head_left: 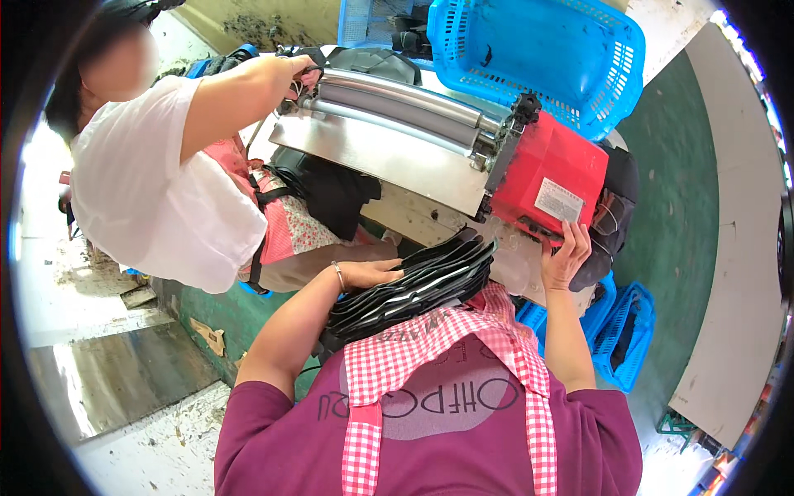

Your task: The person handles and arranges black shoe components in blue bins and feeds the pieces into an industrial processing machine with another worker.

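Note:
My left hand (370, 274) holds a thick stack of thin black sheets (413, 285) against my apron, its fingers lying along the stack's left side. The sheets stand tilted, some edges showing white. My right hand (566, 255) rests on the near right corner of the red housing (550, 169) of a roller machine, fingers stretched out over its edge; the thumb is partly hidden. The machine's metal rollers (397, 107) run leftward from the housing, with a flat metal feed plate (380, 161) in front of them.
At the left stands a co-worker in a white top (157, 182), a hand (306, 70) at the rollers' left end. Black pieces (331, 190) lie by the co-worker's lap. A blue basket (538, 50) stands behind the machine; another blue basket (633, 339) sits low at the right.

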{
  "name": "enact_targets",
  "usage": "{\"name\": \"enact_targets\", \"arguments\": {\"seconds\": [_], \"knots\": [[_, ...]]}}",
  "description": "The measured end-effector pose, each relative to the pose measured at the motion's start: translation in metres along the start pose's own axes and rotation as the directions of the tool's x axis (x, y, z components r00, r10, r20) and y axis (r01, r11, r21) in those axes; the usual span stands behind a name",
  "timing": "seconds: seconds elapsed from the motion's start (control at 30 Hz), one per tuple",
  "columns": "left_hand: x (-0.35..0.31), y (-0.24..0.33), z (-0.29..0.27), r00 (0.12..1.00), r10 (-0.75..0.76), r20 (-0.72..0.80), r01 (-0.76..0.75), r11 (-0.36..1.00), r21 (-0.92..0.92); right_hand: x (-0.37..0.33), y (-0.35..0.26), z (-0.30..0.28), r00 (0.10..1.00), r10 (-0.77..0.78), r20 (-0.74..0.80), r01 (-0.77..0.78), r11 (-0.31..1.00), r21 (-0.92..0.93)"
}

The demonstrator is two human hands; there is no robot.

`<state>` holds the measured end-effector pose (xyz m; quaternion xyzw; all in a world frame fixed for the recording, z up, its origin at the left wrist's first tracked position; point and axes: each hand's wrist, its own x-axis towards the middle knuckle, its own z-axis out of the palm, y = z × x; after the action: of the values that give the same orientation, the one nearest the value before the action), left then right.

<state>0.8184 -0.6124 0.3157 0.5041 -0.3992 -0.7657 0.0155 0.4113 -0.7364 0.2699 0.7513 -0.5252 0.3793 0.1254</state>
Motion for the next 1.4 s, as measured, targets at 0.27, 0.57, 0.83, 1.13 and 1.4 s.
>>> {"name": "enact_targets", "arguments": {"seconds": [0.27,0.57,0.83,1.13,1.4], "knots": [[0.006,-0.006,0.001,1.0,0.026,0.007,-0.025,0.996,-0.083,-0.001,0.0,0.001,1.0,0.002,-0.015,-0.002,1.0,0.024],[0.014,-0.016,0.0,0.998,0.047,-0.029,-0.047,0.999,0.016,-0.001,-0.001,0.0,1.0,-0.006,-0.013,0.006,1.0,0.022],[0.009,-0.001,0.002,0.974,0.192,0.119,-0.186,0.981,-0.059,-0.001,-0.001,0.0,1.0,0.001,-0.009,0.0,1.0,0.026],[0.007,0.002,-0.003,1.0,0.019,-0.025,-0.017,0.998,0.059,0.0,-0.002,0.002,0.999,0.006,-0.035,-0.005,1.0,0.027],[0.011,0.002,-0.005,1.0,0.018,0.015,-0.018,1.0,-0.002,-0.004,0.003,0.008,0.999,0.001,-0.032,0.0,1.0,0.027]]}}
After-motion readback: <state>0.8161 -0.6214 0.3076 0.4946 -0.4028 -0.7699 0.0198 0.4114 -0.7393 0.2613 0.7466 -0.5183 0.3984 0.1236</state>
